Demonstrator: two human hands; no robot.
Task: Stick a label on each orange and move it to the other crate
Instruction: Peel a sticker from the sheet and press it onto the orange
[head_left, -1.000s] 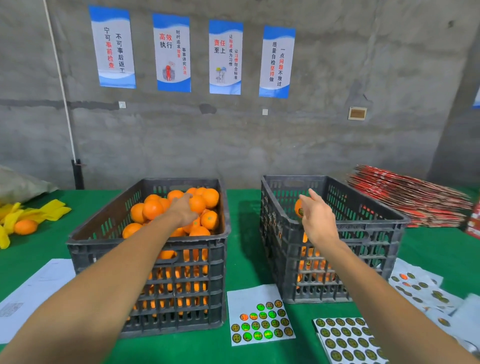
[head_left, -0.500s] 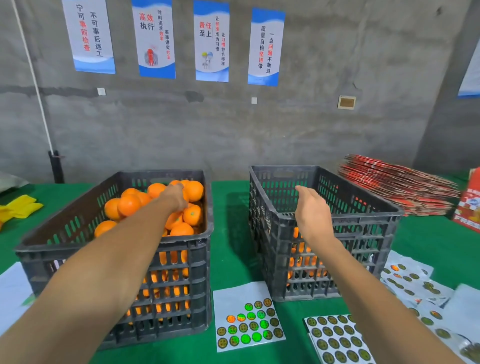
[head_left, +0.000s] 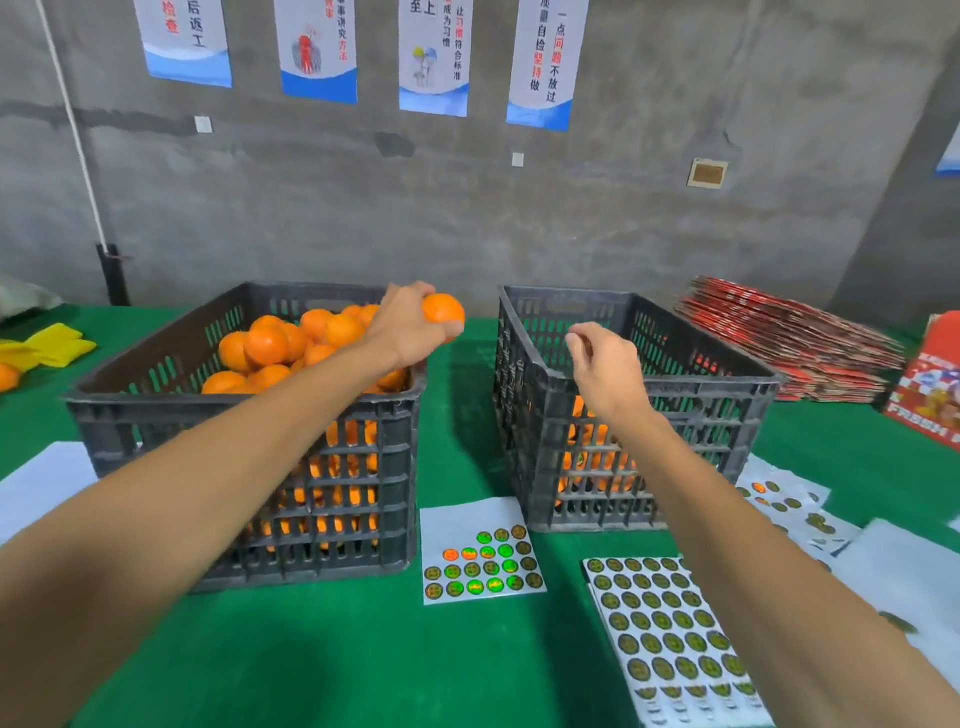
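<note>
orange (head_left: 442, 309) gripped by left hand (head_left: 405, 332) above left crate (head_left: 249, 410).

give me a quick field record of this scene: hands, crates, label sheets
left hand: grips one orange above the left crate's right rim
right hand: over the right crate, fingers loosely curled, holds nothing
left crate: heaped with oranges
right crate: few oranges at the bottom
label sheets: flat on the green table, in front of the crates

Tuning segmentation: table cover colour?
Green table cover, clearest in the head view.
</note>
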